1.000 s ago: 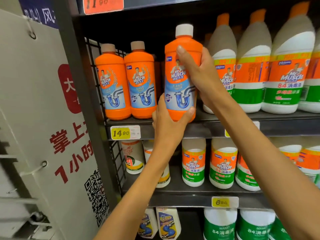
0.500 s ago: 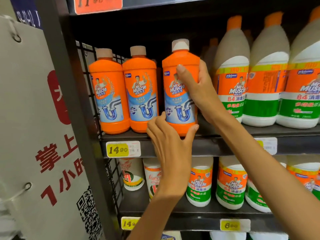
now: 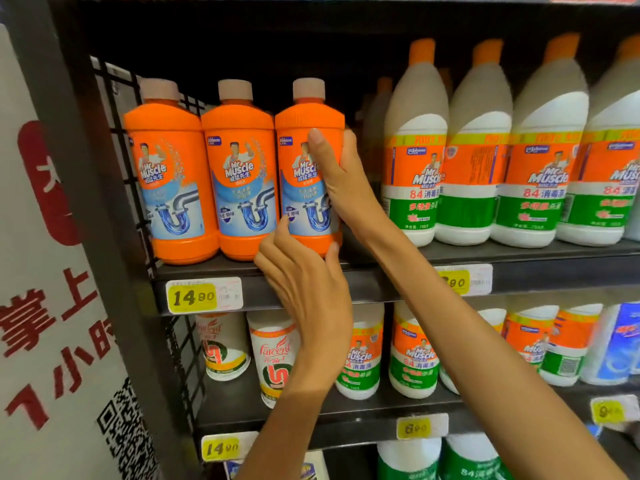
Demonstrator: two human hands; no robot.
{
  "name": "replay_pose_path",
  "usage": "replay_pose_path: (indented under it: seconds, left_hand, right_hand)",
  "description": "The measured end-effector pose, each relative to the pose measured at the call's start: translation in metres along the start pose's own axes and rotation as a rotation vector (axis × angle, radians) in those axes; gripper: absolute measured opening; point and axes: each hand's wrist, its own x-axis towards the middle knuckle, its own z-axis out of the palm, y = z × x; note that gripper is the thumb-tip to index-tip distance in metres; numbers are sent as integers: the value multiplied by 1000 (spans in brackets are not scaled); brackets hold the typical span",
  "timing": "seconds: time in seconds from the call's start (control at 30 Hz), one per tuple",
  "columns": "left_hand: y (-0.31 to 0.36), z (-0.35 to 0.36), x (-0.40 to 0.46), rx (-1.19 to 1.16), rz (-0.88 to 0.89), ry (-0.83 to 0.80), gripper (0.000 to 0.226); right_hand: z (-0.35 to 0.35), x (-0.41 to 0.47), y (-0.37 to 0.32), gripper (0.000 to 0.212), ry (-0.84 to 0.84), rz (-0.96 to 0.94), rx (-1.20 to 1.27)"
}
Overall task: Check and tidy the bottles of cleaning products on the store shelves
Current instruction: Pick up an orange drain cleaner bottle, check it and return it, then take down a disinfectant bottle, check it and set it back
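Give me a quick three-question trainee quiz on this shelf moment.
1. True or false: the right hand grips the third orange bottle.
2. How many orange bottles stand in the front row?
3. Which price tag sits under them: A 14.90, B 6.90, C 11.90?

Key: 1 true; 2 three; 3 A. The left hand holds that bottle's base.

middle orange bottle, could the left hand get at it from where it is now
Probably yes. The left hand grips the base of the third orange bottle, right beside the middle orange bottle, whose front faces the open aisle with nothing before it.
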Motion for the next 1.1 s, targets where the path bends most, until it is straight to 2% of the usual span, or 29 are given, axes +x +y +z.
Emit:
replay_pose_path:
  seconds: [0.27,0.4,0.47,0.57,0.63,0.7,0.77,0.87,0.93,1.0,1.1]
  left_hand:
    - [0,-2,2,81,1,-35,61]
    - [0,-8,3,63,26,-76,64]
    - [2,-14,-1,18,71,-50,64]
    - [15,-20,-12,-139,276,22,58]
    - [30,-14,-14,-286,357,-84,59]
    - [46,-2,-11,-361,322,-262,67]
    - [61,16,0,-311,259,-383,80]
    - [75,47,22,-185,182,-471,100]
    - [82,65,36,-194,43,-550,108]
    - [81,79,39,-238,-86,-628,100]
    - [74,89,32,-208,-73,-611,83]
  right_hand:
    - [1,-8,-3,36,-4,62,-46]
    - [-8,-25,-13,49,24,41,-286]
    - [-24,-41,-17,53,130,-26,-408]
    - [-66,-64,-30,37,369,-198,-468]
    - [-97,-69,-42,31,484,-246,-504]
    - [-123,-66,-50,31,528,-229,-535]
    - [-140,-62,-54,32,505,-227,-565]
    - [-157,-59,-54,34,396,-243,-582]
    - [-165,-58,-53,34,315,-243,-576]
    - [-169,-56,-51,34,253,-238,-549]
    - [-172,-54,-52,34,187,-247,-511]
